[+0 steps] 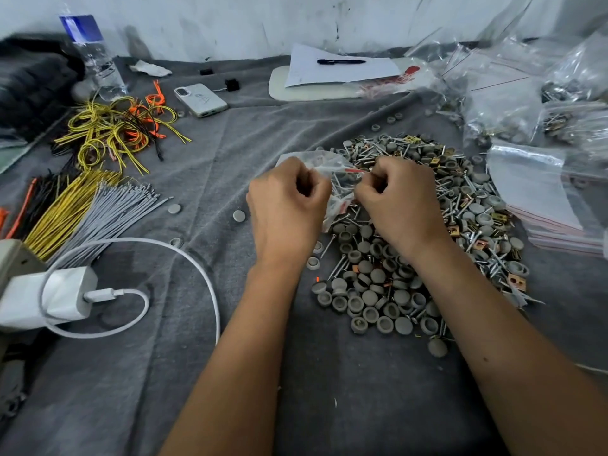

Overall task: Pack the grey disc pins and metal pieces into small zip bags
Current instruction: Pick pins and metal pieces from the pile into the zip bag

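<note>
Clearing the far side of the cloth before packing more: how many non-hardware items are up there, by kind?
Water bottle: 1
Phone: 1
Pen: 1
Paper sheet: 1
Black clips: 2
Total: 6

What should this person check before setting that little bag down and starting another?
1. Both hands on the small zip bag: ok, left hand and right hand pinch its top.
2. Screws inside the bag: ok, some show through the plastic.
3. Red zip strip fully closed: cannot tell.
4. Parts left in the pile: ok, plenty.
5. Empty bags within reach: ok, stacked on the right.
</note>
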{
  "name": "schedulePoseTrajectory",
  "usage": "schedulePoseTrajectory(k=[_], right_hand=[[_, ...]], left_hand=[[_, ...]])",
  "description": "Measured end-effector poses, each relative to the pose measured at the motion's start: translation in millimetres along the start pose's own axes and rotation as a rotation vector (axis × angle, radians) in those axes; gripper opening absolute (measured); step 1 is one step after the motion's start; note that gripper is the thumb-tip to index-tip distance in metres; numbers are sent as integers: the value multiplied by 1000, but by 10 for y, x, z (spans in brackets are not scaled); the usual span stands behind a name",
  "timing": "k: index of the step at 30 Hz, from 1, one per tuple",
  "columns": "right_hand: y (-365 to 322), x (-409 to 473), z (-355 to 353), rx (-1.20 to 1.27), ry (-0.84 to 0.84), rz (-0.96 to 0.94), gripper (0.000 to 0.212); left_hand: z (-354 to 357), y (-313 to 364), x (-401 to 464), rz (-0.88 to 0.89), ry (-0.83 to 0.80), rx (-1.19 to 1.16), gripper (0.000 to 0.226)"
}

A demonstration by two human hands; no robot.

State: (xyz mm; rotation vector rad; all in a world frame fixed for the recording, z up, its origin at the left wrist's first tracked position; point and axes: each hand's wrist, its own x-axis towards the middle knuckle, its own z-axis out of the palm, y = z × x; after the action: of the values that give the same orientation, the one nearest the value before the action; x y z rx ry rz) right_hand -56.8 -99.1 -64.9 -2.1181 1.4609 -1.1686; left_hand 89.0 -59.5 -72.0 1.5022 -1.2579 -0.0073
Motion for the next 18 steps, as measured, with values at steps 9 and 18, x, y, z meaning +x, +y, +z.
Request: schedulePoseTrajectory(k=[9,18], right_hand=[[-25,-9,8,539,-310,161,34],[28,38,-53,328,-197,59,44]], left_hand=[[-26,88,-28,144,-36,-68,25],[-237,-6,64,44,151,82,19]])
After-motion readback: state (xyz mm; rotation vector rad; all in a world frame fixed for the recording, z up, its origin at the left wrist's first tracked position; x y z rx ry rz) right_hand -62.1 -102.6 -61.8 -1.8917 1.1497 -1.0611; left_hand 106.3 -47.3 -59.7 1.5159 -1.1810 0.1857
